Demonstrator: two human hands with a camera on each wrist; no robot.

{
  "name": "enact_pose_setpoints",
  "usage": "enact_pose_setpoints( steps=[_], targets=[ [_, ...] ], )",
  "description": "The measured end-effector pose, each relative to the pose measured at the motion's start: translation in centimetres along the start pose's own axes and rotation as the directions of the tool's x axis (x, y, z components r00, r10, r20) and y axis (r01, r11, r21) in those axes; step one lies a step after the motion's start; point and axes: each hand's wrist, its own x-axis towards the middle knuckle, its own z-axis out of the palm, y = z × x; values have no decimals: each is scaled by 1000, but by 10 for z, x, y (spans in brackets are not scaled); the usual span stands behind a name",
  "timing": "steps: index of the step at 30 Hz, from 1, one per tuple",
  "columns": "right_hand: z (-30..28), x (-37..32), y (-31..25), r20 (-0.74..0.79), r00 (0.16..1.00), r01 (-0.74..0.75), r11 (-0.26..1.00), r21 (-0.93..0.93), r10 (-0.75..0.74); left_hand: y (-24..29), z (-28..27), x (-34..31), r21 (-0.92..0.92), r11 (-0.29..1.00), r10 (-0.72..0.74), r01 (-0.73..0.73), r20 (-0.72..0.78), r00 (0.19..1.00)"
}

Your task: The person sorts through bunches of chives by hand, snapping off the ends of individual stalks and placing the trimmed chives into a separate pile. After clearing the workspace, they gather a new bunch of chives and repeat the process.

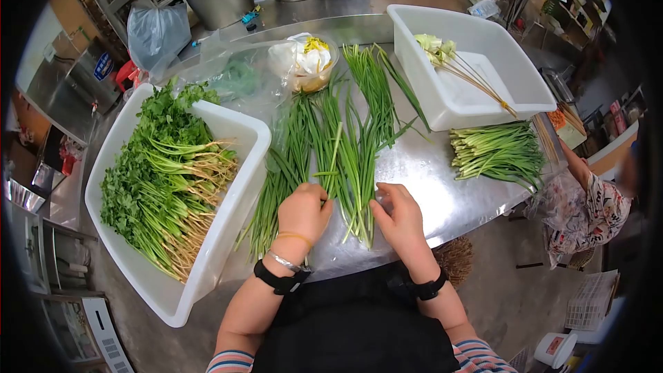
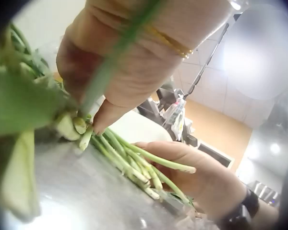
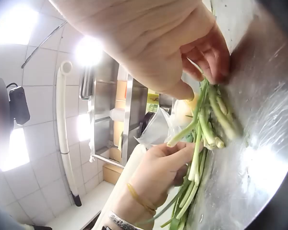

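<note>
A loose spread of garlic chives (image 1: 352,159) lies on the steel table, pale cut ends toward the person. My left hand (image 1: 304,214) is over their left side. Its thumb and forefinger pinch a few stalks near the pale ends, as the left hand (image 3: 165,165) shows in the right wrist view. On the other side my right hand (image 1: 398,215) rests beside the bunch. Its bent fingertips touch the stalks (image 3: 209,120), with a gap between thumb and forefinger. Blurred leaf blades hide part of the left wrist view.
At left stands a white tub (image 1: 259,135) of rooted coriander (image 1: 162,186). A neat chive bundle (image 1: 494,152) lies at right, below another white tub (image 1: 507,62). A plastic bowl (image 1: 324,72) and clear bag (image 1: 235,72) sit behind. Another person (image 1: 601,211) is at far right.
</note>
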Motion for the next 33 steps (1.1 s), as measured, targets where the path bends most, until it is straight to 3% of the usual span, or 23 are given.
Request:
enact_pose_setpoints(
  steps=[1, 2, 3, 4, 5, 6, 7, 8, 9, 11, 13, 15, 23, 27, 30, 33],
  targets=[
    [-5, 1, -2, -72, 975, 193, 960, -202, -211, -6, 0, 0, 2, 1000, 2, -2, -3, 1000],
    [-9, 0, -3, -76, 973, 199, 960, -196, -217, -13, -2, -2, -324, 938, -116, 127, 54, 992],
    [-12, -1, -6, -116, 974, 181, 976, -118, -194, -17, -10, -3, -601, 758, -209, 253, 144, 967],
    [-12, -2, -10, -149, 975, 163, 986, -35, -166, -20, -21, -7, -773, 447, -248, 450, 377, 893],
    [-13, -4, -17, -145, 975, 166, 986, -21, -167, -17, -29, -13, -769, 451, -260, 453, 372, 891],
    [-13, -8, -24, -9, 999, -39, 969, 244, 42, -9, -40, -21, -828, 284, -235, 483, 428, 873],
    [-14, -12, -31, 175, 962, -269, 849, 455, 211, -4, -46, -28, -857, 107, -197, 504, 479, 856],
    [-13, -15, -39, 327, 909, -406, 720, 562, 258, -1, -47, -35, -866, 94, -193, 491, 468, 862],
    [-9, -13, -51, 326, 908, -410, 719, 561, 263, 4, -48, -43, -864, 93, -191, 495, 473, 860],
    [-2, -8, -70, 535, 799, -592, 511, 623, 274, 15, -48, -57, -859, 87, -126, 504, 492, 861],
    [5, -9, -61, 556, 795, -595, 493, 636, 242, 19, -49, -62, -852, 88, -75, 517, 512, 856],
    [7, -12, -57, 578, 792, -592, 480, 647, 197, 21, -47, -64, -851, 179, -76, 494, 489, 869],
    [8, -21, -52, 527, 804, -594, 358, 720, 274, 20, -34, -68, -855, 108, -67, 508, 503, 862],
    [6, -19, -48, 535, 806, -591, 395, 704, 252, 23, -36, -68, -862, 166, -59, 479, 476, 878],
    [6, -20, -54, 519, 819, -572, 427, 700, 246, 23, -37, -67, -850, 59, -99, 523, 516, 851],
    [5, -19, -54, 516, 826, -561, 424, 711, 227, 24, -38, -68, -858, 100, -106, 504, 494, 863]
  ],
)
